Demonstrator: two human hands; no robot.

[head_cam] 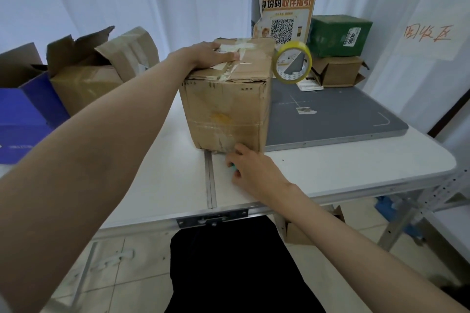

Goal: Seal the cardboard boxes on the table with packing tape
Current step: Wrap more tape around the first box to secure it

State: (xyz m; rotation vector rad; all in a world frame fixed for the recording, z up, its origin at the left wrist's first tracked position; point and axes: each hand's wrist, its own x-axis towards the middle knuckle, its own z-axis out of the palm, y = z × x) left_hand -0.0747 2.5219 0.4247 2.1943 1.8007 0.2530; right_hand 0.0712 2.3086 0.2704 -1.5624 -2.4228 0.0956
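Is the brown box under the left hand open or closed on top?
Closed: the box's top flaps lie flat, crossed by old tape, with the left hand resting on them.

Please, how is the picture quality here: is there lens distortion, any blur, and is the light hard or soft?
Head view: the wide-angle lens bends straight lines, so the table edge curves and the left forearm looks oversized. The tape roll and the right hand are slightly smeared, while the cardboard box is fairly sharp. Light is soft and even, with faint shadows and no strong glare.
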